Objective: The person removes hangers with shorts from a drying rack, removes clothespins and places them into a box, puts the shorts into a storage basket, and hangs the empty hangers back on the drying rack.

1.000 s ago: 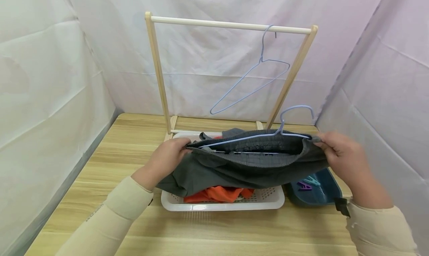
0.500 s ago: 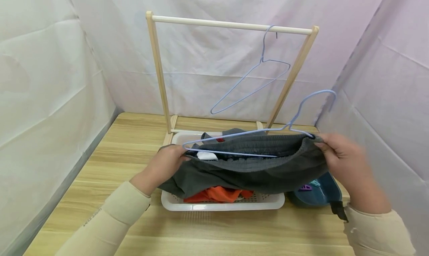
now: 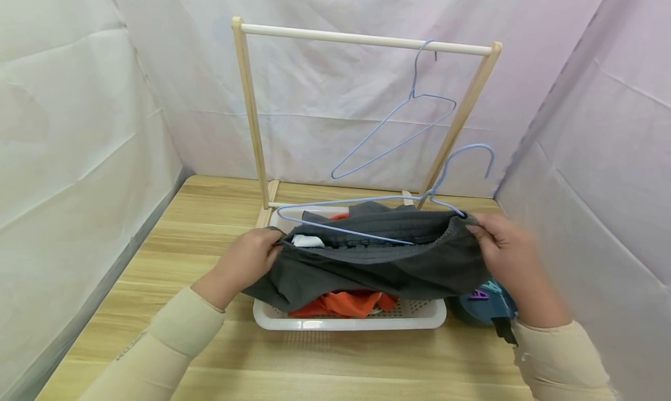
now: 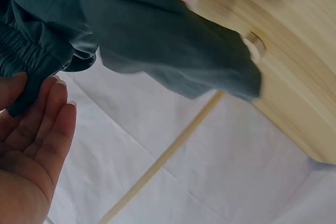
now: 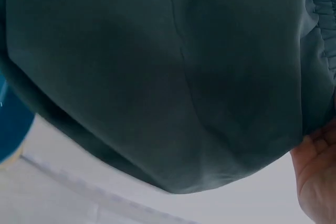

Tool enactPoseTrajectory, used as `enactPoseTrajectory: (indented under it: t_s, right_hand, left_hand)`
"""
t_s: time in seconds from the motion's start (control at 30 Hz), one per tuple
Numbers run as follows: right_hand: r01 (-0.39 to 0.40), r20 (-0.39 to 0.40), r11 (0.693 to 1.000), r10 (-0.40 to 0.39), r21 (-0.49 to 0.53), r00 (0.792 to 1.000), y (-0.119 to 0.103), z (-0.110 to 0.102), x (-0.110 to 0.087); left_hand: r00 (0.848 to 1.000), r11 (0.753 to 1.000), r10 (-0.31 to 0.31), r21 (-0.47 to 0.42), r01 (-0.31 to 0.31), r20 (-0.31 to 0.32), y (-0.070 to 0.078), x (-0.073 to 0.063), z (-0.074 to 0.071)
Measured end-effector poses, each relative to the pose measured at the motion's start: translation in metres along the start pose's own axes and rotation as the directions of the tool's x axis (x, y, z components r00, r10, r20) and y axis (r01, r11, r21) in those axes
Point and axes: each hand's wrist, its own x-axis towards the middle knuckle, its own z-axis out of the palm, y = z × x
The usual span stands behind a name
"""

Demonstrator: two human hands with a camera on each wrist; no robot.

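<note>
In the head view, dark grey elastic-waist shorts (image 3: 367, 275) stretch between my two hands above the basket. My left hand (image 3: 245, 260) pinches the left end of the waistband, as the left wrist view also shows. At the right end, my right hand (image 3: 507, 254) grips the waistband corner. A light blue wire hanger (image 3: 432, 192) has its right end tucked into that corner, its hook pointing up. The hanger's left end stands above the waistband, outside it. A white label (image 3: 308, 241) shows inside the waist opening near my left hand.
Below the shorts stands a white basket (image 3: 350, 324) holding orange cloth (image 3: 341, 303). A blue tray (image 3: 484, 310) with purple and teal clips lies to its right, partly hidden. Behind, a wooden rack (image 3: 367, 38) carries another blue hanger (image 3: 392, 116).
The hanger's left end has come up out of the waistband. Both hands have shifted left with the shorts, the right one further, narrowing the gap between them.
</note>
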Motion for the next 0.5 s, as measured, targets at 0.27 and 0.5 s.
enactPoseTrajectory:
  t_s: [0.27, 0.5]
  right_hand:
    - [-0.102, 0.041, 0.993, 0.100, 0.050, 0.994, -0.009, 0.023, -0.004]
    - [-0.159, 0.078, 0.986, 0.155, 0.057, 0.985, -0.014, 0.035, -0.008]
  left_hand:
    - [0.999, 0.997, -0.028, 0.074, 0.030, -0.018, -0.010, -0.010, -0.005]
    - [0.999, 0.992, -0.044, 0.118, 0.045, -0.008, -0.018, -0.017, -0.004]
